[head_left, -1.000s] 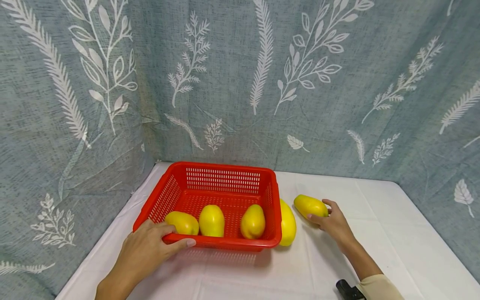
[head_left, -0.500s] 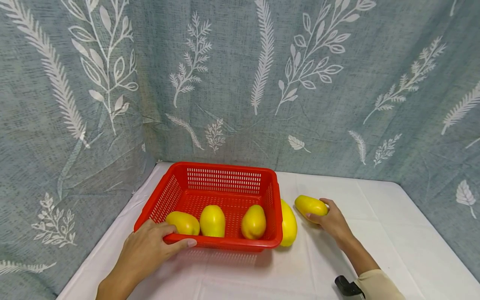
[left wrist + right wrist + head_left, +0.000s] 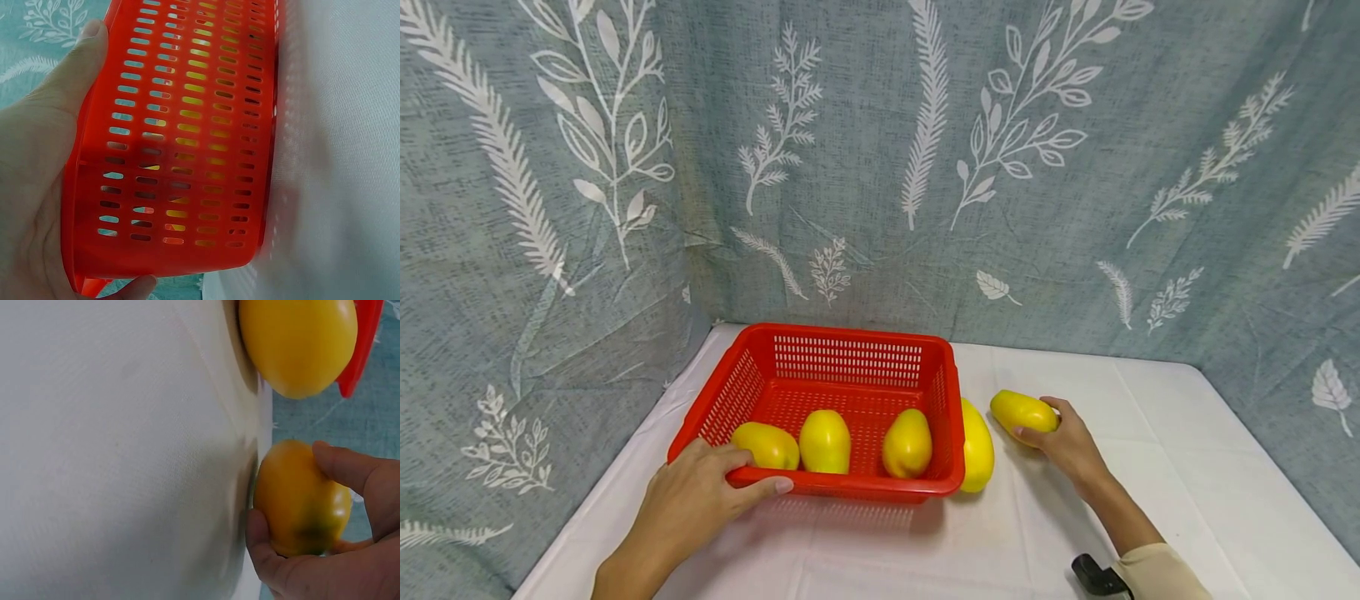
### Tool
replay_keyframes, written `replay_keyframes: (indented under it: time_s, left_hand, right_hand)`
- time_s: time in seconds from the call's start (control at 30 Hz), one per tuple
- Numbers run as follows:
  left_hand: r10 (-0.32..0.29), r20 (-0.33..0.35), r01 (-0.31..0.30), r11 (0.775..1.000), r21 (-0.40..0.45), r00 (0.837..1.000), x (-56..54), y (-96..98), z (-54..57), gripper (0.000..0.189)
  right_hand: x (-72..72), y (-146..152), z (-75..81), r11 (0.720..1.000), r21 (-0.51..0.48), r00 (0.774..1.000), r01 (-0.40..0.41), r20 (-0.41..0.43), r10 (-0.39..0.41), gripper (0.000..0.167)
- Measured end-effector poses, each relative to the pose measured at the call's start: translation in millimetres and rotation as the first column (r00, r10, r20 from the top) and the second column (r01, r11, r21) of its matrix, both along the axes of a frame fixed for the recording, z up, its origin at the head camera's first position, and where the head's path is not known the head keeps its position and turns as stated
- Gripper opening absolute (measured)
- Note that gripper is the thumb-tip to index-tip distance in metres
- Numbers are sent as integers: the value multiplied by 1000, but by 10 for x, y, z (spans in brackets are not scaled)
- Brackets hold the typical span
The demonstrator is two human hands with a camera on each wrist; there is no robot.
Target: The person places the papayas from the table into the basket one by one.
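Note:
My left hand [image 3: 696, 500] grips the front left corner of a red plastic basket [image 3: 850, 335], thumb along the front rim. Three yellow mangoes lie in the basket: a left mango [image 3: 765, 446], a middle mango [image 3: 824, 442] and a right mango [image 3: 907, 443]. In the left wrist view the hand [image 3: 37, 144] holds the rim beside the slotted wall [image 3: 181, 144]. To the right of the basket, my right hand [image 3: 1071, 446] holds another mango [image 3: 1021, 410] by its near end. The right wrist view shows this mango [image 3: 294, 494] between thumb and fingers of the hand [image 3: 350, 550], close to the cloth.
One more mango [image 3: 976, 450] lies on the table against the basket's right side, partly hidden by it. White cloth [image 3: 1187, 450] covers the table. A blue-grey leaf-patterned curtain [image 3: 865, 167] hangs behind and at both sides. A black object [image 3: 1097, 575] shows at the right sleeve.

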State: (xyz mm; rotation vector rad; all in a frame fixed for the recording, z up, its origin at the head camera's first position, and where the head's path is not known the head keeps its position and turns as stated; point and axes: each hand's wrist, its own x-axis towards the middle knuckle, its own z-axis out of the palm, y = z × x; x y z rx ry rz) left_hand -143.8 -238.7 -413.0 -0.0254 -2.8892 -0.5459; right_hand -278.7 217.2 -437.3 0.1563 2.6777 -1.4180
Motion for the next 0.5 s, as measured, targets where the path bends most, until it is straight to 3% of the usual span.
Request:
replay_keyframes:
  time_s: [0.5]
  left_hand:
    - [6,28,-6,1000,4,1000,1,-5,19,73]
  right_hand:
    - [208,14,150,999,-30,999,-16,-35,15,90]
